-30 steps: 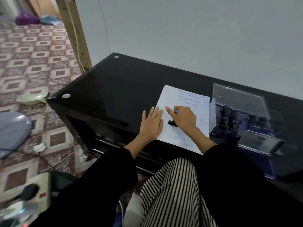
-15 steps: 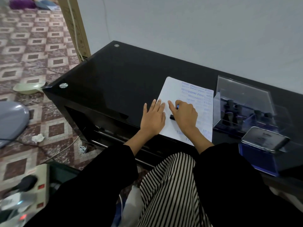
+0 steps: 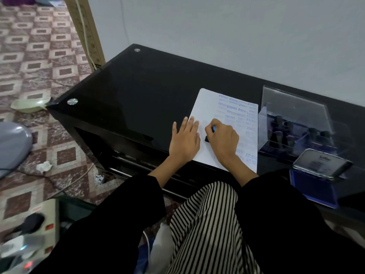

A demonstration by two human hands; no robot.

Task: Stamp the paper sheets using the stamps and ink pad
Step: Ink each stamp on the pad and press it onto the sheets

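A stack of white paper sheets point(image 3: 207, 107) lies on the black glass desk point(image 3: 142, 91), its right half covered with blue stamp prints. My right hand point(image 3: 223, 139) is closed around a black stamp point(image 3: 207, 138) with a blue top, pressed down on the sheet's left part. My left hand point(image 3: 184, 141) lies flat with fingers spread on the paper's left edge and the desk. An open ink pad point(image 3: 314, 186) with a blue pad and a raised grey lid point(image 3: 322, 164) sits at the right.
A clear plastic box point(image 3: 294, 109) holding several dark-handled stamps stands right of the paper. The grey wall runs behind the desk. A tiled floor with a cable, a power strip point(image 3: 29, 230) and a pale dish point(image 3: 27, 104) lies to the left.
The camera view has shifted slightly. My right hand with the stamp has moved a little up the sheet. My left hand stays flat on the paper's edge.
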